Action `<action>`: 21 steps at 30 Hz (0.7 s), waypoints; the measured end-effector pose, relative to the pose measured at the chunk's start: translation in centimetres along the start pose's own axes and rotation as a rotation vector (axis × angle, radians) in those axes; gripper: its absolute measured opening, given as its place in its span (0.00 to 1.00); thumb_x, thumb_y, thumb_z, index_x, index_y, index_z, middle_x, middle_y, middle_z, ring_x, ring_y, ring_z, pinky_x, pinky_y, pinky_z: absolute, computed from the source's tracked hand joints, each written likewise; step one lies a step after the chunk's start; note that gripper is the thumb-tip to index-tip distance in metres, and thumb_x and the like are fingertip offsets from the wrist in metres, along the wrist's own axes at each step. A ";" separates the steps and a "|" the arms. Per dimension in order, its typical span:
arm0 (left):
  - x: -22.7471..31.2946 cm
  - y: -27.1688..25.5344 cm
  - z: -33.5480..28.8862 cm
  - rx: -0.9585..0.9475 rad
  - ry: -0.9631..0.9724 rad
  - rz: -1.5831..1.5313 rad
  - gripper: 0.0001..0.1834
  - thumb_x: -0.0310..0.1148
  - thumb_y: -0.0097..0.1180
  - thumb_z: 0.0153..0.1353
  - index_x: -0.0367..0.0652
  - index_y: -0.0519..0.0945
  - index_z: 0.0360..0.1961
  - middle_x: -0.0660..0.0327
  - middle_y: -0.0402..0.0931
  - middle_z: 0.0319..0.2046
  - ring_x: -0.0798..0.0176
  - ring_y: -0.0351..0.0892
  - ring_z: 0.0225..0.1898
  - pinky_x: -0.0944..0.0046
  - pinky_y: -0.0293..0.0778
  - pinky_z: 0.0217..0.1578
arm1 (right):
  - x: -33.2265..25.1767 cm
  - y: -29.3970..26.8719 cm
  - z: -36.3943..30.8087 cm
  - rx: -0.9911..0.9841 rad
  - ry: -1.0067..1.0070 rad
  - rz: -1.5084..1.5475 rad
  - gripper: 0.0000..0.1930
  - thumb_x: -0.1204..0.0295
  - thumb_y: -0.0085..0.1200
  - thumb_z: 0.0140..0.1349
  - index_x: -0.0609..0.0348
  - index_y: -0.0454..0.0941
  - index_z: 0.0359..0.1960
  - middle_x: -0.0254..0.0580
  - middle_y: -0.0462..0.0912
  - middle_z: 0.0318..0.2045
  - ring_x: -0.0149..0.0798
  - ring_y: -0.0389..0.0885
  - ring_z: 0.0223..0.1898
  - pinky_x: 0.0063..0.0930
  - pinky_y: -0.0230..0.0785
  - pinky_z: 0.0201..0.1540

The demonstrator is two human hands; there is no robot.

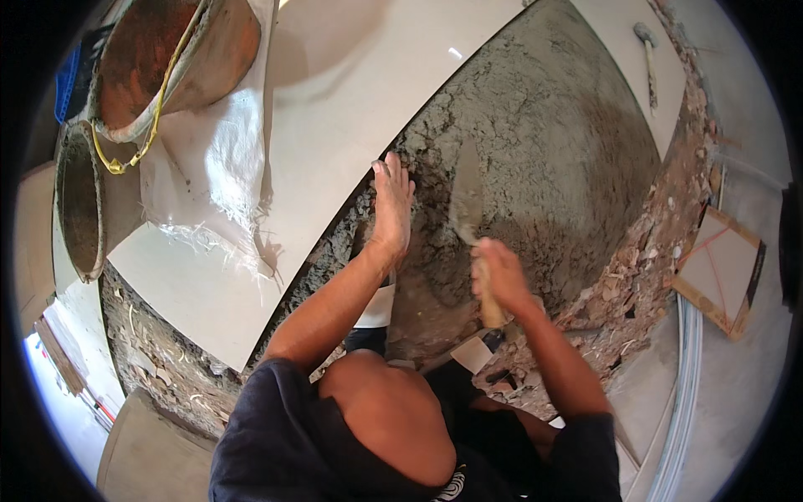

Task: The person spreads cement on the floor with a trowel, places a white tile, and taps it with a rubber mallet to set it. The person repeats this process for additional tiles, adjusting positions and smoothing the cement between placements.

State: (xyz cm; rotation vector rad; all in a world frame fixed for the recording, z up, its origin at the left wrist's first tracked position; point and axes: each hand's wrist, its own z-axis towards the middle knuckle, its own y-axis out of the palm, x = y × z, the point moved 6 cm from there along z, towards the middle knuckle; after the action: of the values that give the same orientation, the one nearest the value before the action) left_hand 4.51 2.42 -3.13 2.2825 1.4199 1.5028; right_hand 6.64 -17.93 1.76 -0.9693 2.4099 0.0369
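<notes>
My right hand (500, 280) is wrapped round the wooden handle of a trowel (466, 191). Its pointed, mortar-smeared blade lies over the grey mortar bed (544, 125) and is slightly blurred. My left hand (393, 205) has its fingers stretched out at the edge of a large pale floor tile (335, 109), where the tile meets the mortar; whether it presses on either cannot be told. Nothing shows in that hand. Close to my body the mortar looks darker and rougher, and it is smoother toward the far right.
Mortar-crusted buckets (79, 209) and a white woven sack (222, 167) are at the left. A mallet (647, 60) lies on the far-right tile. Rubble (636, 268) runs along the right, with a tile offcut (715, 268) and pale pipes (687, 376) beyond.
</notes>
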 end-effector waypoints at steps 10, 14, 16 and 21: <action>-0.3 0.0 0.7 0.095 0.013 -0.092 0.56 0.74 0.17 0.60 0.34 0.27 0.70 0.47 0.18 0.72 0.51 0.18 0.74 0.54 0.26 0.71 | -5.5 1.2 2.5 0.209 -0.331 -0.970 0.23 0.54 0.39 0.70 0.67 0.71 0.40 0.62 0.77 0.29 0.57 0.80 0.27 0.47 0.71 0.32; -0.3 0.3 0.8 0.134 0.021 -0.061 0.55 0.74 0.18 0.60 0.36 0.28 0.70 0.48 0.18 0.72 0.52 0.18 0.74 0.54 0.26 0.71 | -8.4 -1.0 0.0 0.022 -0.116 -0.865 0.24 0.54 0.38 0.69 0.67 0.72 0.47 0.62 0.81 0.37 0.62 0.81 0.33 0.50 0.72 0.38; -0.3 0.3 0.0 0.120 0.053 -0.020 0.54 0.74 0.17 0.61 0.37 0.28 0.71 0.49 0.18 0.72 0.52 0.19 0.74 0.53 0.27 0.71 | -9.5 -2.1 -2.2 -0.083 -0.043 -0.597 0.24 0.54 0.39 0.69 0.68 0.71 0.47 0.51 0.80 0.29 0.47 0.81 0.24 0.42 0.72 0.32; -0.5 0.2 -0.1 0.159 0.042 -0.047 0.48 0.69 0.22 0.65 0.43 0.31 0.72 0.57 0.25 0.74 0.53 0.25 0.74 0.55 0.30 0.71 | -11.4 -1.0 -0.7 -0.040 0.030 -0.414 0.26 0.55 0.37 0.70 0.71 0.72 0.45 0.47 0.76 0.25 0.39 0.78 0.20 0.38 0.71 0.26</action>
State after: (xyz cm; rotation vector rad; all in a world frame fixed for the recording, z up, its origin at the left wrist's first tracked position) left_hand 4.54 1.95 -3.30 2.2990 1.6480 1.4832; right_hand 13.74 -11.59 8.13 -1.4763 2.1948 -0.0807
